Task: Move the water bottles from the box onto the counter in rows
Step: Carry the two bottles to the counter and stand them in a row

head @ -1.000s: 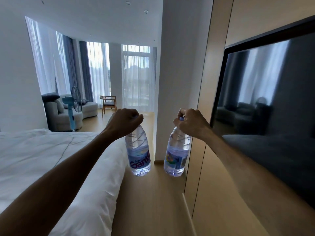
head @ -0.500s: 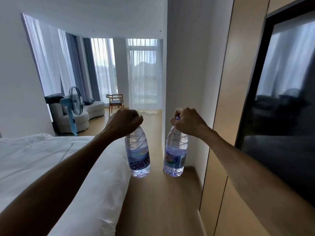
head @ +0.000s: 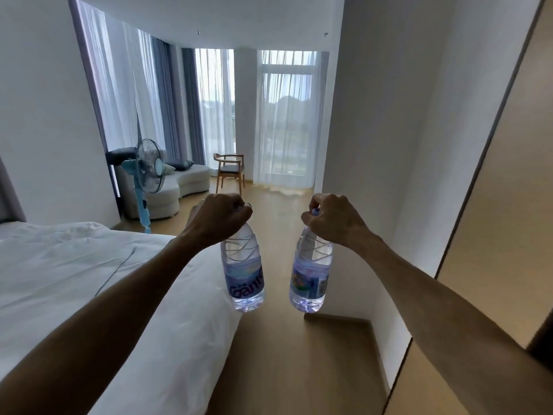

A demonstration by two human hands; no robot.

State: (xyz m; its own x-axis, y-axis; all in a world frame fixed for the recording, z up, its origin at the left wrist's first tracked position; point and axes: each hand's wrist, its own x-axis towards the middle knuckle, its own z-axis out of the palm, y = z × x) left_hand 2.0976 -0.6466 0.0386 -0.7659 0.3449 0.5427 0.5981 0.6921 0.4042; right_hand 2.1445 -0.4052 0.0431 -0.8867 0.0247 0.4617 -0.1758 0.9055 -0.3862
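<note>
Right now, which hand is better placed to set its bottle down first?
Neither clearly: the left hand and right hand each grip a hanging bottle by its top at equal height, and no counter is visible.

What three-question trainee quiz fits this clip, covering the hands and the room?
1. True or false: each hand grips a water bottle by its cap end.
2. Which stands nearest the sofa? A) fan B) bed C) wooden chair
3. Fill in: both bottles hang in the air above the ____.

Key
1. True: left hand holds the left bottle, right hand the right bottle.
2. A: fan, sofa.
3. floor.
</note>
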